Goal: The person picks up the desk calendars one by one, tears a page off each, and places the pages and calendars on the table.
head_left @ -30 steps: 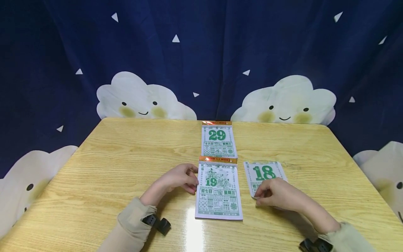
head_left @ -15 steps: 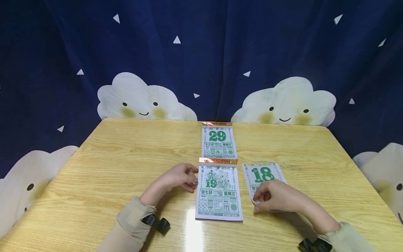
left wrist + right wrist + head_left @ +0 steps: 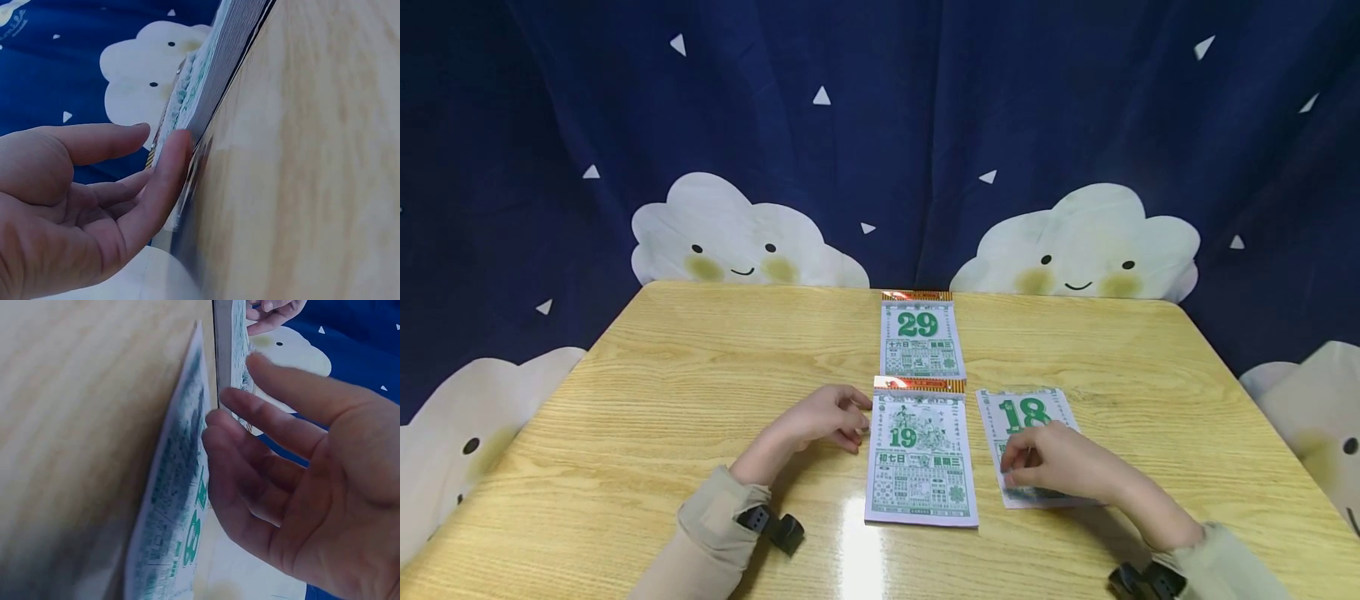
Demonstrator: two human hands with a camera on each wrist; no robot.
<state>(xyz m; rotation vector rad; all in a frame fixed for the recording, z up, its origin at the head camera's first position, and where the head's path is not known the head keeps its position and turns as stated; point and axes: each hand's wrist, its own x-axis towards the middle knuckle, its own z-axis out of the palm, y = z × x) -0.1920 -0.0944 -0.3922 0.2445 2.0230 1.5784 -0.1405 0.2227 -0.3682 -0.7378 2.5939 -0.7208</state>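
Observation:
In the head view a tear-off calendar [image 3: 920, 487] showing a green 19 lies flat on the wooden table. My left hand [image 3: 827, 419] rests at its left side, fingers loosely bent. The left wrist view has those fingertips right at the thick page stack [image 3: 228, 69], near its torn upper edge. To the right lies a loose calendar page [image 3: 1028, 410] marked 18. Over its lower half hovers my right hand [image 3: 1067, 462], covering part of the print. Seen from the right wrist, the fingers are relaxed and grip nothing, close above the page [image 3: 169, 512].
A second tear-off calendar [image 3: 919, 360] showing 29 lies behind the first, its lower edge by the first one's red-and-gold header. The wooden table [image 3: 700, 367] stretches to both sides. A dark blue curtain [image 3: 880, 125] with smiling clouds hangs behind it.
My right hand has let go of the 18 page, whose lower edge now lies flat in view. The page has shifted slightly toward me and left. My left hand has hardly moved.

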